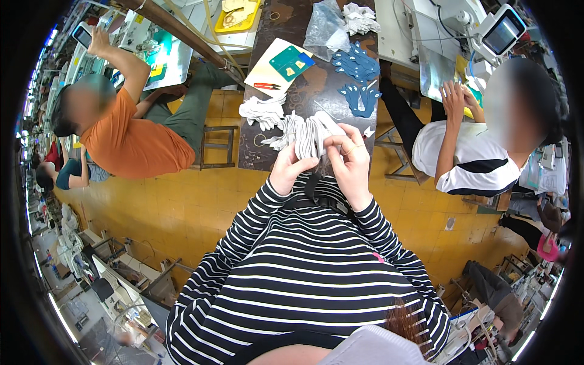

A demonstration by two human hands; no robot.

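At the near end of a dark brown, worn-topped table (317,91), the left hand (290,170) is gripping a fanned stack of white fabric pieces (304,136); the right hand (351,158) is pinching its right side.

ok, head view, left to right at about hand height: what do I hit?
Orange shirt → wooden stool → loose white fabric pile → white fabric stack → right hand → white-and-black top. Left hand overlaps the stack, so it's left out.
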